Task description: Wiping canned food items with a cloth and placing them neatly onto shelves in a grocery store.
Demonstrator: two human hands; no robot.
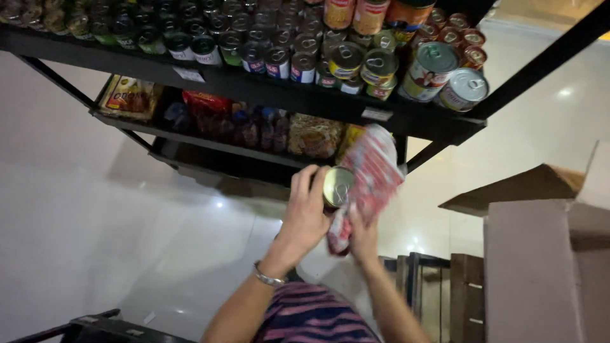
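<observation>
My left hand (pixel 304 216) grips a small tin can (pixel 337 186) with a gold pull-tab lid, held up in front of the shelf. A silver bracelet sits on that wrist. My right hand (pixel 362 236) holds a red and white plastic packet (pixel 373 174), blurred by motion, right beside the can and touching it. Both hands are raised just below the black shelf's top board (pixel 254 89), which carries many tins with pull-tab lids (pixel 346 58).
A lower shelf (pixel 210 145) holds bagged goods and a yellow box (pixel 129 95). An open cardboard box (pixel 540 254) stands at the right. Wooden pallet slats (pixel 438 292) lie below it. A glossy white floor spreads left, and a dark cart edge (pixel 95 327) shows bottom left.
</observation>
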